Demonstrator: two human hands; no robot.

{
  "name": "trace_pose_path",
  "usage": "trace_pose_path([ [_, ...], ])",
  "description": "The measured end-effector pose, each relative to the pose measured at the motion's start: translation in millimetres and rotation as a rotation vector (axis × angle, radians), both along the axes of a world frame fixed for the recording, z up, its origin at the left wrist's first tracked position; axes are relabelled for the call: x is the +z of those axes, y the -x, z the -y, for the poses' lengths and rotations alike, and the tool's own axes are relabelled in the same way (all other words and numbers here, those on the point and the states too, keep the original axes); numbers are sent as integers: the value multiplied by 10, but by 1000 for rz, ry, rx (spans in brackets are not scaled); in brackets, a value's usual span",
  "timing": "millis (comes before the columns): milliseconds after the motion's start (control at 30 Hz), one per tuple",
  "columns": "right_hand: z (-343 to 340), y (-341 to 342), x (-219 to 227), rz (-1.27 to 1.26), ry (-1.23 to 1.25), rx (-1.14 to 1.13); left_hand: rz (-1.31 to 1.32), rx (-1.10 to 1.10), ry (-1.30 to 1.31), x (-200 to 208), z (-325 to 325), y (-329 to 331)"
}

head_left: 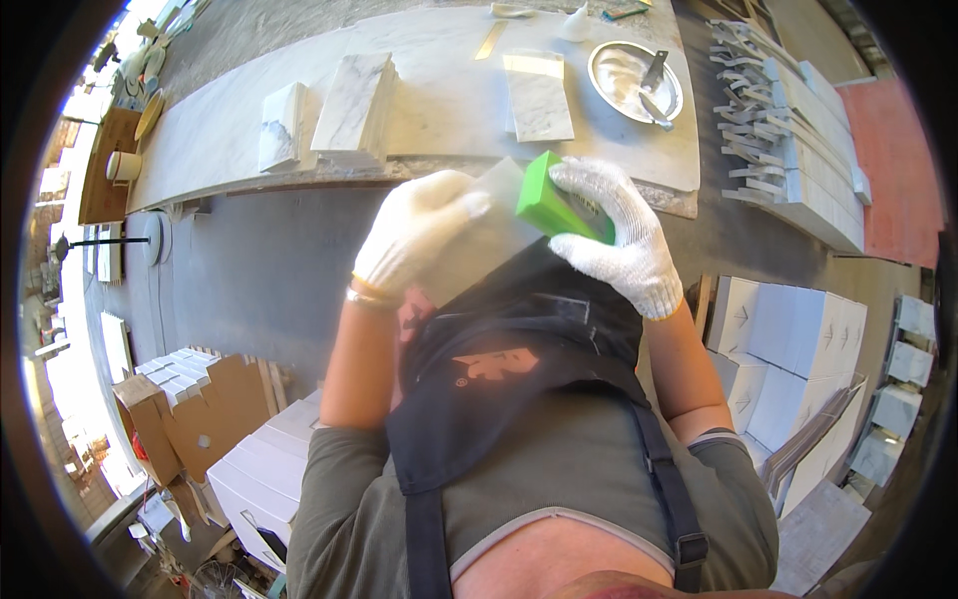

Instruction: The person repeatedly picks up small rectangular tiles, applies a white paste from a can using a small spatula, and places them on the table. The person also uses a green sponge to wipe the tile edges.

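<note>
My left hand, in a white knitted glove, is closed on the edge of a pale grey, flat tile-like piece. Motion blurs that piece, and its lower part fades into the grey behind it. A bright green rectangular block is in my right hand, gloved the same way, with thumb and fingers wrapped round its sides. The block sits beside the grey piece's right edge; I cannot tell whether they touch. Ahead on the workbench lie white marble-look tiles and a thicker stack of them.
A round bowl of white paste holds putty knives at the bench's right end, near a white squeeze bottle. A smaller tile stack stands left. White cartons are right, an open cardboard box left, racked slabs far right.
</note>
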State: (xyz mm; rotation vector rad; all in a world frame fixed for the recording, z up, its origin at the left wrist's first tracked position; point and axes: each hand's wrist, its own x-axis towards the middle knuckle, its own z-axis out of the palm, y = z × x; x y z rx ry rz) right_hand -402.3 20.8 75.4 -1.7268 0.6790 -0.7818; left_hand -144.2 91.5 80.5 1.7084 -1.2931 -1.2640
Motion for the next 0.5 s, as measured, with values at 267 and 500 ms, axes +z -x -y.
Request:
trace_pose_path([
  [267, 238, -133, -108, -36, 70, -157, 45, -96, -10, -101, 7, 249],
  [500, -26, -20, -32, -55, 45, -59, 13, -35, -1, -108, 37, 3],
])
